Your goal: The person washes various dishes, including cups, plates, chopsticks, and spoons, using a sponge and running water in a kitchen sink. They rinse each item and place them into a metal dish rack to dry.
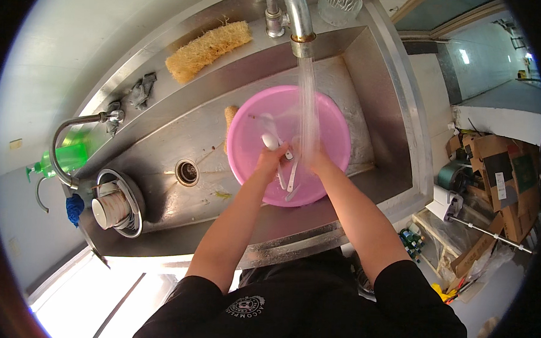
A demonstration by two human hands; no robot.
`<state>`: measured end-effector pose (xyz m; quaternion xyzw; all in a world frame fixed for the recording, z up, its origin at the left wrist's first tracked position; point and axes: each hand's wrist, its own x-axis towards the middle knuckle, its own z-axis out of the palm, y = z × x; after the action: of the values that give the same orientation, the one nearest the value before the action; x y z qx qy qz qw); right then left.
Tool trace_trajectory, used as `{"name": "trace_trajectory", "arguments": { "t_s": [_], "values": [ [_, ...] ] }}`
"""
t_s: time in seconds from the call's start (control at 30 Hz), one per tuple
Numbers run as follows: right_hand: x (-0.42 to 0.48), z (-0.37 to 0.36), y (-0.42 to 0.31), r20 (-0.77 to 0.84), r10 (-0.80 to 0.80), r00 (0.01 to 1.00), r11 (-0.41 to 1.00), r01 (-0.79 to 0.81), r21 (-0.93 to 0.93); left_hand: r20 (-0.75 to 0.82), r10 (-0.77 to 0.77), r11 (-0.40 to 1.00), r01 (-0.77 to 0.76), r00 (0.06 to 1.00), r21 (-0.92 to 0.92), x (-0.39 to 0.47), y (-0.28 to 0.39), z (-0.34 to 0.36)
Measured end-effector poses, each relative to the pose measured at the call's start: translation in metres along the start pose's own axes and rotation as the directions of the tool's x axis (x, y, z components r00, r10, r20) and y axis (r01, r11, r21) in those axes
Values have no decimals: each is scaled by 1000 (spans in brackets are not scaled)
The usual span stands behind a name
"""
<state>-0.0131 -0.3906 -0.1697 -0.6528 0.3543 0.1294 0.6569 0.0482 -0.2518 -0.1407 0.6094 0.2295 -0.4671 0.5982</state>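
Both my hands are inside a pink plastic basin [242,177] standing in a stainless steel sink. My left hand [271,159] grips a white spoon [270,142], its bowl pointing up and away from me. More white spoons [292,176] lie in the basin between my hands, their handles towards me. My right hand [317,158] is at the right, under the stream of water [307,102] falling from a metal faucet [302,46]. Water hides its fingers, so what they hold is unclear.
Left of the basin are a drain [187,172] and a metal bowl [137,224] of stacked dishes. A loofah [208,50], a grey scouring cloth [142,91] and a glass bowl [339,8] rest on the back ledge. A second faucet [57,137] arches near a green pump bottle [67,159].
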Motion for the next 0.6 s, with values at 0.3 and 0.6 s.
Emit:
{"name": "trace_trajectory", "arguments": {
  "t_s": [0.3, 0.6],
  "values": [
    [-30, 22, -33, 96, 402, 911, 670, -364, 647, 154, 31, 952, -77, 988, 297, -64, 26, -20],
    [-46, 30, -3, 309, 327, 893, 827, -429, 363, 83, 71, 884, -101, 994, 457, -52, -12, -22]
  ]
}}
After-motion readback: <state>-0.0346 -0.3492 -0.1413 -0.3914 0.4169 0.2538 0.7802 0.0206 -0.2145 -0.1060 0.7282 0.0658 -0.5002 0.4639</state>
